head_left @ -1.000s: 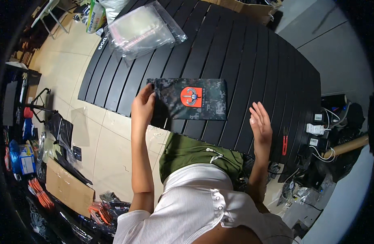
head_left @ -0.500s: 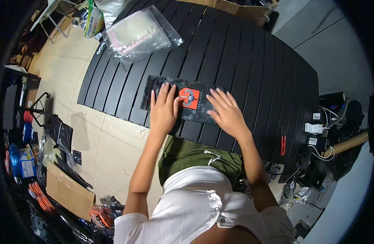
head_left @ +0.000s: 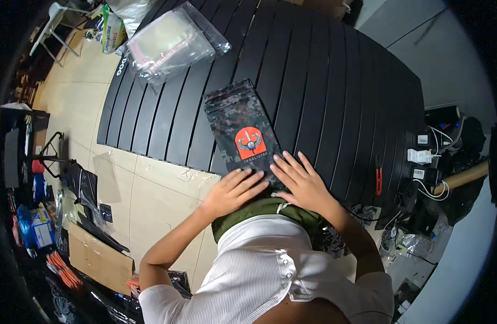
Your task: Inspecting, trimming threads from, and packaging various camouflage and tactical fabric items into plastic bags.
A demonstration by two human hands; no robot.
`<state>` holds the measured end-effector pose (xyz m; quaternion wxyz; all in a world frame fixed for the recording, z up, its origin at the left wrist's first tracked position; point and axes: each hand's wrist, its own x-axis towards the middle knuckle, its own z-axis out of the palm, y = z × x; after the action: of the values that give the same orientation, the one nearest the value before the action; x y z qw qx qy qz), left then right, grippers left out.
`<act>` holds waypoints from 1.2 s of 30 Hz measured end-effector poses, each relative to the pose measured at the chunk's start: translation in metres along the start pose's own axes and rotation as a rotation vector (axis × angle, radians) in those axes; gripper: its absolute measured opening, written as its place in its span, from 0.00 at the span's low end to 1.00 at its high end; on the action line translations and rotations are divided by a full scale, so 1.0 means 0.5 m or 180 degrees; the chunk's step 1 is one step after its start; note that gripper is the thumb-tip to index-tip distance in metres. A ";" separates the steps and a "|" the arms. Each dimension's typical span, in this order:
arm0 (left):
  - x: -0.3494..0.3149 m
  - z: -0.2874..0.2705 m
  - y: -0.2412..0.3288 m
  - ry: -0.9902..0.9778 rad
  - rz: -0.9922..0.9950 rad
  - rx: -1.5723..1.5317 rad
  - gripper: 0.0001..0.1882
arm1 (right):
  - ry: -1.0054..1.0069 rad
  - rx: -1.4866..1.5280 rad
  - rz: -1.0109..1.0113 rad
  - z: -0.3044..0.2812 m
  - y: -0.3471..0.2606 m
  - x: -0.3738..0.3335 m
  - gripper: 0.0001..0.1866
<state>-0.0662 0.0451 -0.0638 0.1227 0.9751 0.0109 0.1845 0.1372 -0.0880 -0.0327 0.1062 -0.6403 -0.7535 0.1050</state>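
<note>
In the head view, a flat, rectangular pouch with a dark grey pixel-camouflage print [head_left: 240,121] lies on a black tabletop made of parallel slats [head_left: 324,108]. It sits aslant at the near edge, its far end leaning toward the left and its near end close to the person's waist. Creases or seams cross that far end, and an orange-red emblem with a rounded top [head_left: 250,143] faces up on the nearer half, upright to the person, with pale lettering beneath it.

The left hand [head_left: 235,190] rests across the pouch's near end, its fingers extended and pointing right; its thumb is hard to make out. The right hand [head_left: 299,183] lies over the near right corner, its fingers stretched toward the far left and a little apart. The grip of each hand is wide and flat, palm down. The hands are just beside each other.

Dark green shorts with a white drawstring [head_left: 248,215] come up against the tabletop's near edge, below a white ribbed shirt [head_left: 237,264]. A stack of clear plastic sleeves [head_left: 170,43] lies at the far left of the tabletop, well apart from the pouch. Red-handled snips [head_left: 378,181] lie near the right end, close to a white plug adapter [head_left: 419,156].
</note>
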 end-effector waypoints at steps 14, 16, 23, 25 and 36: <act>-0.041 -0.039 0.044 0.0711 -0.1300 -0.1674 0.17 | 0.0981 0.2242 0.0325 -0.046 -0.033 0.011 0.09; -0.025 -0.058 0.048 0.1264 -0.2000 -0.2120 0.10 | 0.0684 0.2695 0.0536 -0.091 -0.028 0.056 0.09; 0.066 -0.063 -0.103 0.1016 -0.3140 -0.2673 0.11 | 0.0203 0.3711 0.1087 -0.092 0.090 0.214 0.14; 0.093 -0.067 -0.130 0.0772 -0.3116 -0.2447 0.11 | 0.0300 0.3702 0.1069 -0.066 0.124 0.232 0.14; 0.101 -0.044 -0.200 0.0967 -0.2312 -0.1428 0.10 | 0.0922 0.2512 0.1185 -0.025 0.136 0.259 0.09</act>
<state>-0.0246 0.1509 -0.0501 0.3847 0.8192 0.3300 0.2682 0.1845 0.0511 -0.0373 0.4255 -0.6834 -0.5055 0.3106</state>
